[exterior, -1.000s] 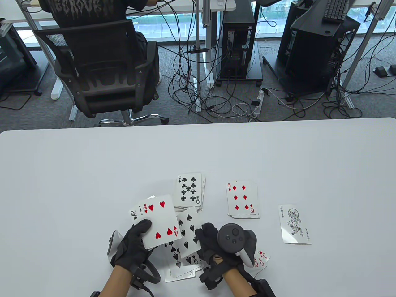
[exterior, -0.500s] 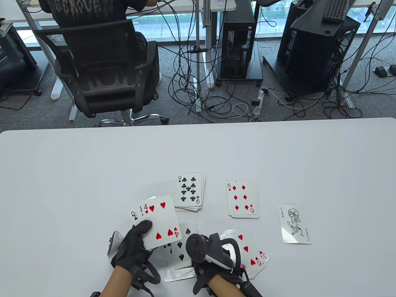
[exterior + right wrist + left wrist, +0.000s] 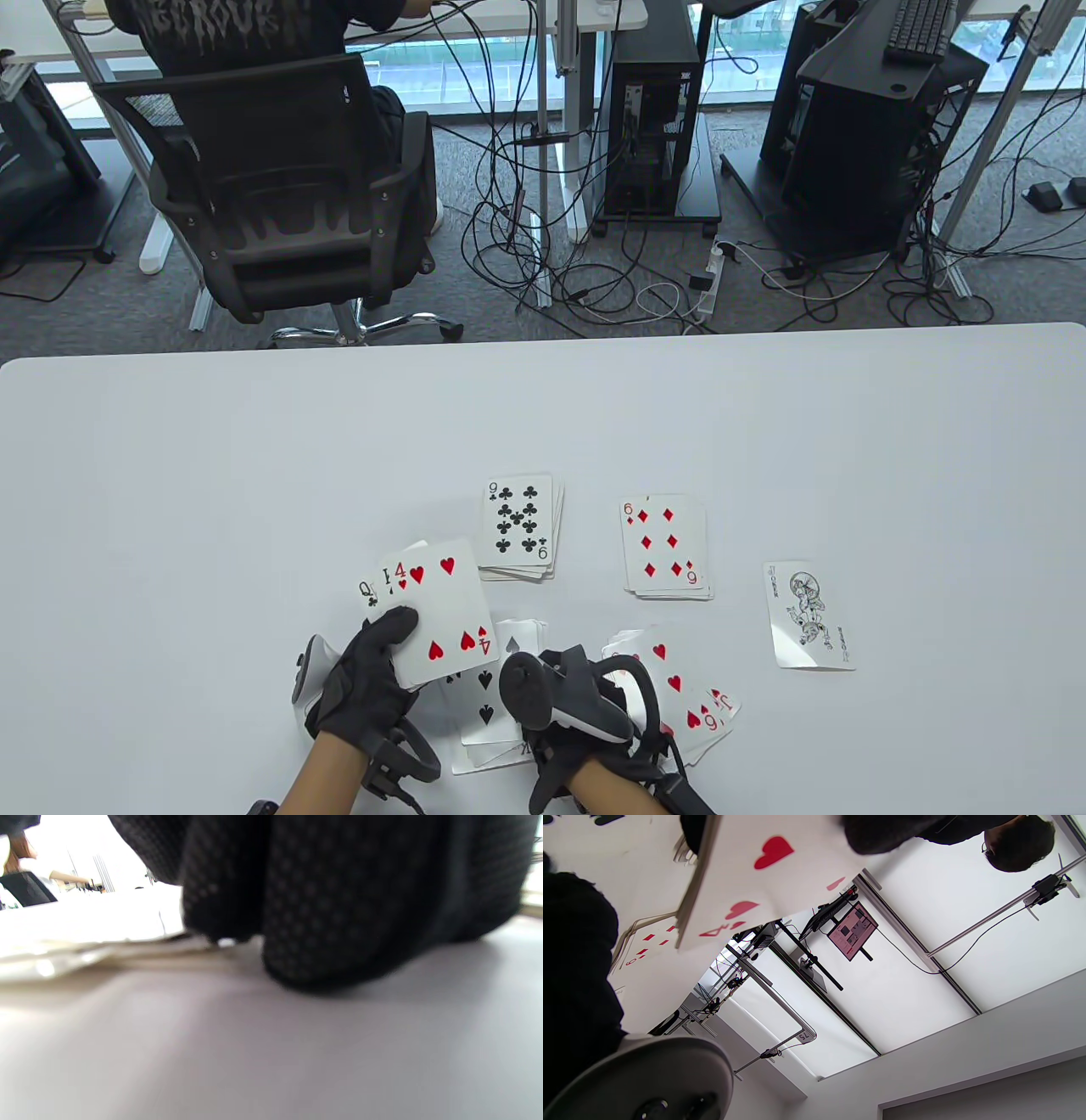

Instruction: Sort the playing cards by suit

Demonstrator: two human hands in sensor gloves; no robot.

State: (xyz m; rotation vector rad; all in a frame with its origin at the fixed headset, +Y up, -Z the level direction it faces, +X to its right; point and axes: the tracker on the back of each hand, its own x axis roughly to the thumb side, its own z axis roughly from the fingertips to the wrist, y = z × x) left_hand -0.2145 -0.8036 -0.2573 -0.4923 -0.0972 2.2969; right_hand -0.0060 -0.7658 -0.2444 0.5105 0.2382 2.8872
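Note:
My left hand [image 3: 392,635] holds a fan of face-up cards [image 3: 441,607] above the table, the 4 of hearts on top, thumb pressing its face. The 4 of hearts also fills the left wrist view [image 3: 763,874]. My right hand [image 3: 577,705] stands on its side between the loose spades pile [image 3: 485,709] and the hearts pile [image 3: 691,700]. In the right wrist view its gloved fingers [image 3: 331,942] touch the table beside card edges [image 3: 85,955]. Whether it holds a card is hidden.
A clubs pile topped by the 9 [image 3: 519,526] and a diamonds pile topped by the 6 [image 3: 666,548] lie further out on the white table [image 3: 254,475]. A joker [image 3: 808,615] lies alone at the right. An office chair stands beyond the far edge.
My right hand laid a spade card on the spades pile, then rolled onto its side and drew back toward me, uncovering the hearts pile. The left hand's fan stayed in place.

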